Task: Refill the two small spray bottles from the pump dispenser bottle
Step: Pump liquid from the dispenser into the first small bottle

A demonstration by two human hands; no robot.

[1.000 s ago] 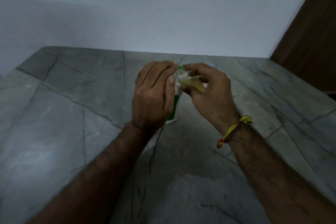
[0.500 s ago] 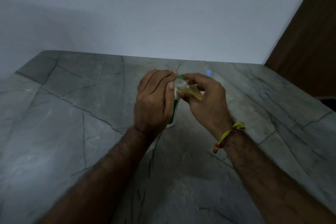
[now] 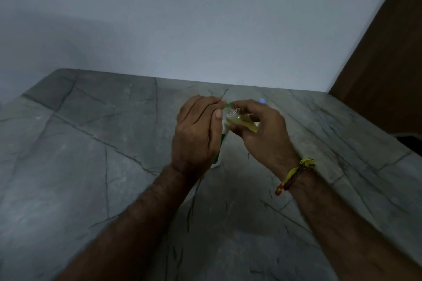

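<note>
A white pump dispenser bottle point(image 3: 219, 146) with a green label stands on the grey marble counter point(image 3: 91, 143), mostly hidden behind my left hand point(image 3: 196, 134). That hand is curled over the top of the dispenser, thumb along its side. My right hand point(image 3: 262, 137) grips a small clear spray bottle point(image 3: 242, 122) holding yellowish liquid, tilted with its open threaded neck against the green pump spout point(image 3: 228, 105). The second small spray bottle is not in sight.
A pale wall rises behind the counter. A brown wooden panel point(image 3: 388, 64) stands at the right, past the counter's right edge. A yellow and red thread band point(image 3: 294, 175) circles my right wrist.
Both hands and the bottles keep the same pose. The view has tilted up slightly, so they sit lower in the frame.
</note>
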